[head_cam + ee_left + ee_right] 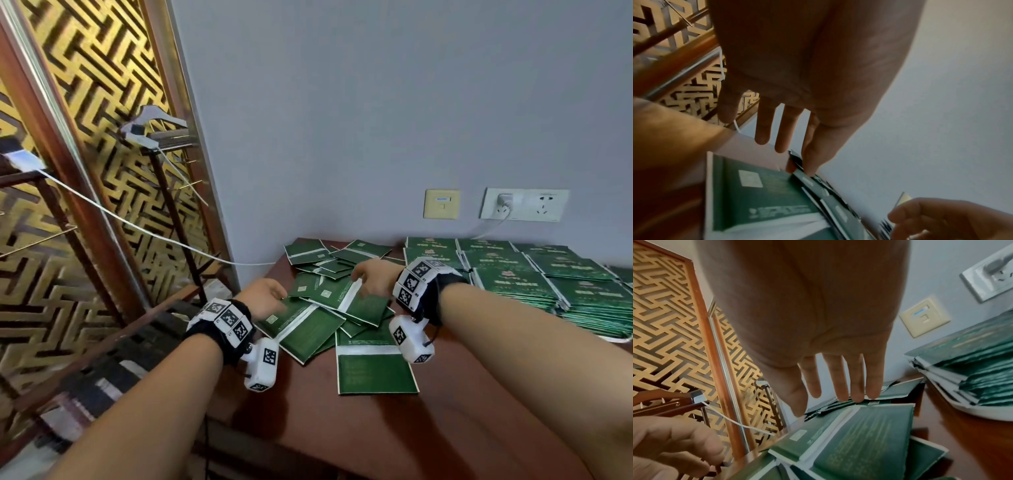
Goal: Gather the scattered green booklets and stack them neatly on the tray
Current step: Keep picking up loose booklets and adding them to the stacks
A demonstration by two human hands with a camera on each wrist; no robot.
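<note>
A person's 2 bare forearms reach over a reddish-brown wooden tabletop [455, 387] set against a pale grey wall [342, 102]. Each wrist wears a black band carrying white blocks printed with black square codes.

A loose heap of scattered dark green paper booklets with white spines [329, 308] lies on the tabletop's left part, overlapping at many angles. 1 booklet lies open and flat at the near edge of the heap.

The left hand [265, 296] hovers at the heap's left edge, its grip wide and holding nothing: fingers [762, 129] straight and spread, the index fingertip touching a booklet's edge. The right hand [375, 275] is over the middle of the heap, grip also wide and empty, with straight fingertips [857, 395] touching the top edges of booklets.

To the right, neat rows of stacked green booklets [548, 274] fill a white tray [982, 412], of which only the rim shows.

On the wall are a cream switch plate [442, 204] and a white socket panel [524, 204] holding a plugged-in charger. A gold geometric lattice screen in a wooden frame [85, 171] stands left.
</note>
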